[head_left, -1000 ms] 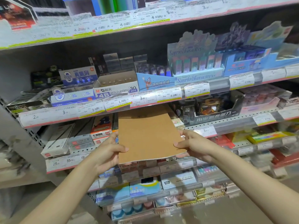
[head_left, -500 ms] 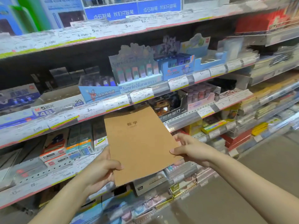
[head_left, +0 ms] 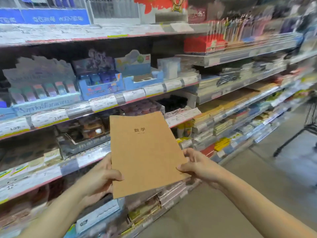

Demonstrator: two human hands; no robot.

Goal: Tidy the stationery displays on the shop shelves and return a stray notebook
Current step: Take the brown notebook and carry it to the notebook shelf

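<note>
A thin brown kraft-paper notebook (head_left: 145,152) with two printed characters on its cover is held up in front of the shelves, tilted slightly to the left. My left hand (head_left: 101,179) grips its lower left edge, thumb on the cover. My right hand (head_left: 197,164) grips its lower right edge, thumb on the cover too. Behind it run the shop shelves (head_left: 103,102) with price-tag strips.
Blue display boxes of small stationery (head_left: 101,86) stand on the shelf above the notebook. To the right, stacked notebooks and paper pads (head_left: 228,121) fill several shelves. Grey aisle floor (head_left: 257,177) opens at the right, with a dark metal stand leg (head_left: 295,136) on it.
The view has swung right along the aisle, so the shelves slid left. The notebook stays in both hands, now facing me with its cover characters visible, and stacked pads have come into view.
</note>
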